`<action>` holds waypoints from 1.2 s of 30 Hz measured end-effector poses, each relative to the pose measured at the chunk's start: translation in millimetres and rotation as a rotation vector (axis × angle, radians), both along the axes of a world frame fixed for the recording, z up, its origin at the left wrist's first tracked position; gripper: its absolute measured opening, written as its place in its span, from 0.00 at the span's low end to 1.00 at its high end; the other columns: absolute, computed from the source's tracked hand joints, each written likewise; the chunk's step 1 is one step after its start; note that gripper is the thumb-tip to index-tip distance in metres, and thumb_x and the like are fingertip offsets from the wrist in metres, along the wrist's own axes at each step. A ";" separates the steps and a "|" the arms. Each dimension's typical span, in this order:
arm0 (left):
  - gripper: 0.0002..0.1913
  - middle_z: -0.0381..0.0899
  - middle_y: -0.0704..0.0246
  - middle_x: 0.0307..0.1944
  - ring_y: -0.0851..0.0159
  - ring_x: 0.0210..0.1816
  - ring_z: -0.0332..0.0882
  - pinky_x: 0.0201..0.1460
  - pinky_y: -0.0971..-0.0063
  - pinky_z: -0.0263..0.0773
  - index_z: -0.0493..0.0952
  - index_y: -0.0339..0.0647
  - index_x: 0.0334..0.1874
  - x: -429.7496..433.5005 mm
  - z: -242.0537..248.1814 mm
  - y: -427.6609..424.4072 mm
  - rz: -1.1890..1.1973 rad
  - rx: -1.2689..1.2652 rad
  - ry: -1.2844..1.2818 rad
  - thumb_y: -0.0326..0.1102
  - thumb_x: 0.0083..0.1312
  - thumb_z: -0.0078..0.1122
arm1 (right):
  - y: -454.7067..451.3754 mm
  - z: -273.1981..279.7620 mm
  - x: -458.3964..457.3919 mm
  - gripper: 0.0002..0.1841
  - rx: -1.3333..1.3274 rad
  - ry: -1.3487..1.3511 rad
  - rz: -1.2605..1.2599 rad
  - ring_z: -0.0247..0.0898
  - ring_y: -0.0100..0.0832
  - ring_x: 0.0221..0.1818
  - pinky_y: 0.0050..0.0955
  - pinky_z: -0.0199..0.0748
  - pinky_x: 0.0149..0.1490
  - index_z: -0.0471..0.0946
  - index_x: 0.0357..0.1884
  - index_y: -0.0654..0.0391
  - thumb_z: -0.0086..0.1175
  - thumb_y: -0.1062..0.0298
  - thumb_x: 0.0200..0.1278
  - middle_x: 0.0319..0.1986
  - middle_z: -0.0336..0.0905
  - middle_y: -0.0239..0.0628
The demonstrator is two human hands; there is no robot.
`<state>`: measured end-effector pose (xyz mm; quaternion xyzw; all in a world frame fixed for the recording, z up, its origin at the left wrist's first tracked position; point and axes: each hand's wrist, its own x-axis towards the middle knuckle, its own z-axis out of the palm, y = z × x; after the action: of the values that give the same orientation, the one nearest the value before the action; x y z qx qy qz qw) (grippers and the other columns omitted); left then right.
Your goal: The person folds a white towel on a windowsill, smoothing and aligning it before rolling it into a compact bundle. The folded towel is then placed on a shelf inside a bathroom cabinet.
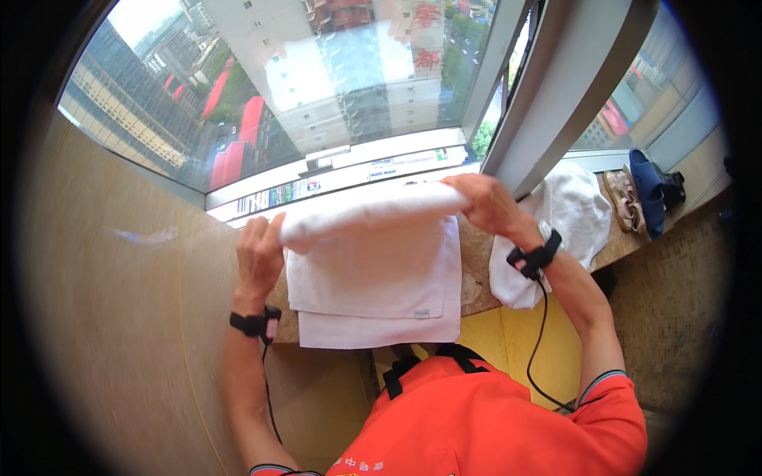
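Note:
Between my two hands a thick folded or rolled part of a white towel (375,213) is held up near the window. My left hand (260,253) grips its left end, and my right hand (485,202) grips the right end. Below it, white towel cloth (366,285) lies flat in layers on the brown stone sill, its lower edge hanging over the front. A small tag shows near its lower right corner. Whether the held part and the flat layers are one towel, I cannot tell. To the right, another white towel (574,208) lies crumpled.
A window frame (351,157) with a latch runs behind the stone sill (476,279), and a thick grey post (571,77) stands at right. Beige sandals (623,199) and blue slippers (647,190) are on the sill's far right. A smooth beige wall (131,285) is close at left.

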<state>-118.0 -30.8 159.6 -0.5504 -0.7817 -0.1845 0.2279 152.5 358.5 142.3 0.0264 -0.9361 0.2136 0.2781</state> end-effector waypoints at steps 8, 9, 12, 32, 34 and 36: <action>0.22 0.75 0.62 0.36 0.52 0.42 0.76 0.49 0.56 0.74 0.84 0.39 0.62 58.9 -41.2 -53.2 -0.131 -0.178 -0.014 0.21 0.66 0.58 | -59.4 -49.4 61.2 0.23 0.143 -0.042 0.144 0.85 0.48 0.45 0.42 0.84 0.49 0.82 0.58 0.61 0.61 0.83 0.59 0.43 0.87 0.44; 0.22 0.75 0.62 0.36 0.52 0.42 0.77 0.49 0.56 0.74 0.84 0.39 0.62 61.6 -42.5 -53.5 -0.125 -0.193 -0.016 0.21 0.66 0.58 | -61.5 -54.3 63.5 0.22 0.142 -0.048 0.141 0.85 0.48 0.45 0.42 0.84 0.49 0.82 0.58 0.61 0.60 0.83 0.60 0.43 0.87 0.44; 0.21 0.77 0.62 0.37 0.52 0.43 0.78 0.49 0.56 0.74 0.84 0.40 0.61 62.7 -43.8 -53.3 -0.100 -0.233 -0.023 0.21 0.66 0.58 | -60.6 -58.6 65.6 0.21 0.114 -0.063 0.140 0.84 0.50 0.44 0.43 0.84 0.49 0.82 0.58 0.63 0.61 0.83 0.60 0.43 0.87 0.46; 0.19 0.72 0.65 0.32 0.54 0.38 0.75 0.53 0.55 0.74 0.86 0.39 0.59 11.2 -36.4 5.1 -0.013 0.072 0.353 0.24 0.66 0.63 | -22.3 -32.3 18.4 0.08 0.241 0.084 -0.003 0.84 0.48 0.41 0.41 0.84 0.47 0.81 0.43 0.61 0.59 0.80 0.61 0.37 0.84 0.44; 0.18 0.72 0.64 0.32 0.53 0.38 0.76 0.54 0.55 0.75 0.85 0.38 0.59 18.5 -45.2 -10.2 -0.052 0.016 0.306 0.24 0.67 0.62 | -23.1 -36.7 27.8 0.08 0.237 0.103 0.072 0.83 0.48 0.42 0.41 0.83 0.47 0.80 0.42 0.61 0.59 0.80 0.61 0.37 0.83 0.44; 0.18 0.72 0.63 0.32 0.53 0.38 0.76 0.55 0.54 0.75 0.85 0.37 0.59 32.1 -55.3 -26.3 -0.086 -0.039 0.257 0.24 0.67 0.62 | -26.1 -44.5 36.3 0.08 0.221 0.037 0.126 0.82 0.48 0.43 0.40 0.82 0.48 0.80 0.41 0.62 0.60 0.80 0.60 0.38 0.83 0.45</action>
<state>-85.9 -57.1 104.3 -0.6067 -0.7253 -0.1067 0.3073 188.8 332.4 97.8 0.1194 -0.9452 0.1257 0.2767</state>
